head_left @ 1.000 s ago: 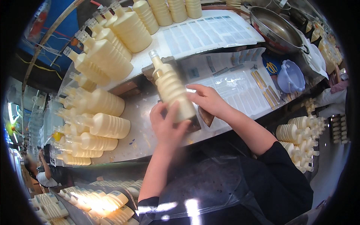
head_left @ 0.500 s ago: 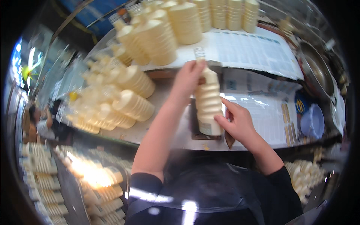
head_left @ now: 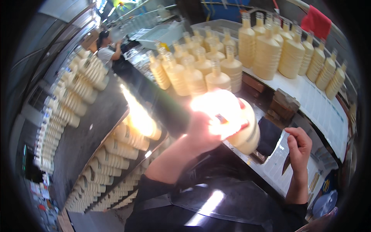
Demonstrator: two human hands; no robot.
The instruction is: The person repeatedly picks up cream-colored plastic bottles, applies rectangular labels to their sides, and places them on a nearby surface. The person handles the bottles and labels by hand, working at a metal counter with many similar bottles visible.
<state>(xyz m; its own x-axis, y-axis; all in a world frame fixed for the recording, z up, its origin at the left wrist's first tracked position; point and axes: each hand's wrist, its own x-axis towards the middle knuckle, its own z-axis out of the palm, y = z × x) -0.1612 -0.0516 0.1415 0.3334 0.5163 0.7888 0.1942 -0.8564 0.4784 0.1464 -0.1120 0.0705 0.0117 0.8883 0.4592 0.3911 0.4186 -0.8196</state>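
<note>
A cream ridged bottle (head_left: 249,133) is in my left hand (head_left: 205,129), whose fingers close around its upper part. Bright glare washes out the neck and most of the fingers. The bottle is tilted above the near edge of the worktable, beside a black pad (head_left: 269,136). My right hand (head_left: 299,149) is apart from the bottle, to its right, with fingers curled. A small dark pointed blade (head_left: 286,165) sticks out below those fingers; its handle is hidden in the palm.
Several cream bottles (head_left: 218,79) stand beyond my left hand, and more (head_left: 267,50) line a raised white shelf (head_left: 311,96). Racks of bottles (head_left: 98,174) fill the left. A person (head_left: 108,50) works at the far left. A wooden block (head_left: 284,103) and bluish bowl (head_left: 324,203) are on the right.
My view has swung left, bringing the racks and the other person into fuller sight. My right hand has come off the bottle, while my left hand still holds it, now in strong glare.
</note>
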